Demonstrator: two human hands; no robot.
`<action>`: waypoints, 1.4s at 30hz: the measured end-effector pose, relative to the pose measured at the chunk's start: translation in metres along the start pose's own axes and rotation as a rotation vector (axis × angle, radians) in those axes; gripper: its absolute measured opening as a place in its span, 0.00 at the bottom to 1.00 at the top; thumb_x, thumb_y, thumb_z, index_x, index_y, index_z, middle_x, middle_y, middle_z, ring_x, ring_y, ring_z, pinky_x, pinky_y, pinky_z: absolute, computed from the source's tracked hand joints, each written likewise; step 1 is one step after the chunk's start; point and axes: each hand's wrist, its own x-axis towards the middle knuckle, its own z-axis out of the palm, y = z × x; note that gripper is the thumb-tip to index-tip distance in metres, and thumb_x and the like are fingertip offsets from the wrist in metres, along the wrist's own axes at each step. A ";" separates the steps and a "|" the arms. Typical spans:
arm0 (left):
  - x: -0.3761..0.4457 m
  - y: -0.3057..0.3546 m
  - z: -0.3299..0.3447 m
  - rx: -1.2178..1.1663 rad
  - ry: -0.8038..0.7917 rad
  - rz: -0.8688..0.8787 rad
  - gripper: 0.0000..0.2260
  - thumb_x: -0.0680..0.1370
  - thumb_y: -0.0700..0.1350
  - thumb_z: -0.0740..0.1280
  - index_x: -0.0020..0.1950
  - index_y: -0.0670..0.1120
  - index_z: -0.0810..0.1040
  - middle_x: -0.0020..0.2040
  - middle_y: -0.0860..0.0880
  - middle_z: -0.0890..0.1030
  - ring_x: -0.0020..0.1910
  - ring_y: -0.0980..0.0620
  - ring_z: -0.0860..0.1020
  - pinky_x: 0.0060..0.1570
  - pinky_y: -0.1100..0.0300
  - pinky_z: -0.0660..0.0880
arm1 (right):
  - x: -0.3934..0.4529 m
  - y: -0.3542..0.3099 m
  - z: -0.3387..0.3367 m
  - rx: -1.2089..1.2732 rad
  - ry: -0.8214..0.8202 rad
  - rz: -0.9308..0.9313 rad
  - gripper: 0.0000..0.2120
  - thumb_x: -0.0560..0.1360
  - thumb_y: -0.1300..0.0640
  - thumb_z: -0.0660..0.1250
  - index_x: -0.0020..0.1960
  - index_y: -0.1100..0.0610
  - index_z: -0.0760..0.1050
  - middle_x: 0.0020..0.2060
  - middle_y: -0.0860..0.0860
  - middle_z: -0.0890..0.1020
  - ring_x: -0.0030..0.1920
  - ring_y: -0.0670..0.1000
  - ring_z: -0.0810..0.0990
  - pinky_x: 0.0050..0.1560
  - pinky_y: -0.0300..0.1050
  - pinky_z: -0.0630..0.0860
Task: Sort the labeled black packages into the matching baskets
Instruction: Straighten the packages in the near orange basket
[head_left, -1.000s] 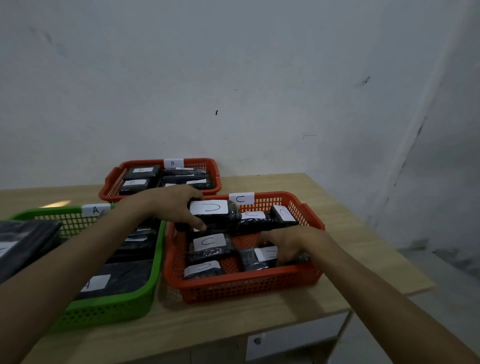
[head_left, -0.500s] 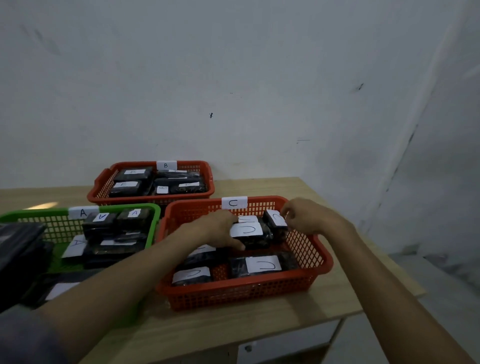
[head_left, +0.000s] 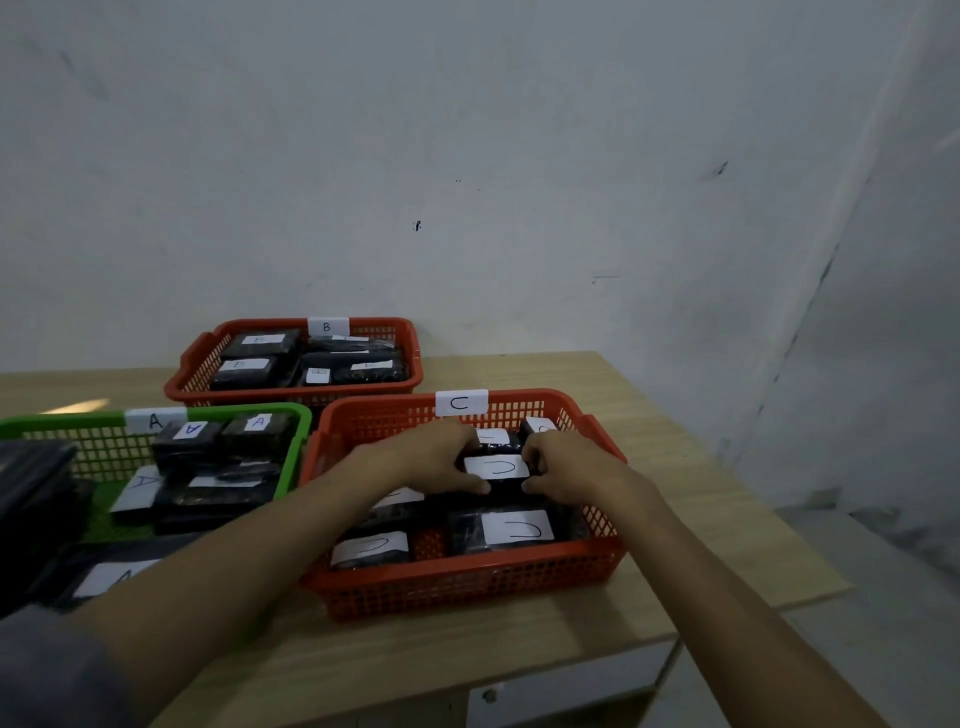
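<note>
Behind the hands a bare grey wall is seen, and under them a light wooden worktop (head_left: 701, 467) on which three baskets are placed. The orange basket marked C (head_left: 467, 587) is directly below both hands. A black package with a C label (head_left: 496, 467) is held between them, over the far half of that basket: the left hand (head_left: 431, 460) is closed on its left end and the right hand (head_left: 566, 470) on its right end, with fingers curled around the edges, so the package is pinched from two sides. Nearer to the person than the hands, more C packages (head_left: 514, 530) are lying flat in the same basket. To the left of the left hand the green basket marked A (head_left: 291, 467) is found, with A packages inside, and beyond the hands the orange basket marked B (head_left: 291, 387) is standing by the wall. It is judged that the package is being settled into its place. To do this well, it should be lowered flat into a free gap among its neighbours, the label should be kept upward so it can be read, and both hands should be opened only when the package is fully supported. Pressing on the other packages should be avoided, because their wrapping seems soft.
</note>
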 end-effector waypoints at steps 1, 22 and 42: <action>-0.007 -0.004 -0.009 -0.023 0.003 0.015 0.20 0.72 0.59 0.72 0.57 0.49 0.75 0.53 0.52 0.77 0.50 0.52 0.76 0.52 0.53 0.77 | 0.000 0.001 0.002 -0.020 0.016 0.002 0.14 0.75 0.52 0.72 0.58 0.50 0.75 0.51 0.49 0.79 0.49 0.50 0.79 0.52 0.51 0.80; -0.084 -0.037 0.000 0.273 -0.122 0.111 0.23 0.71 0.55 0.75 0.63 0.55 0.73 0.57 0.53 0.75 0.51 0.54 0.72 0.45 0.60 0.73 | -0.018 -0.049 0.014 -0.090 -0.226 -0.092 0.24 0.72 0.42 0.73 0.64 0.53 0.78 0.57 0.49 0.80 0.52 0.49 0.78 0.52 0.45 0.77; -0.071 -0.052 0.002 0.441 -0.023 0.050 0.25 0.77 0.40 0.65 0.72 0.56 0.67 0.65 0.50 0.75 0.55 0.48 0.77 0.39 0.58 0.72 | 0.004 -0.036 0.030 -0.169 0.085 -0.090 0.27 0.78 0.43 0.66 0.75 0.47 0.66 0.69 0.56 0.69 0.70 0.58 0.66 0.63 0.57 0.70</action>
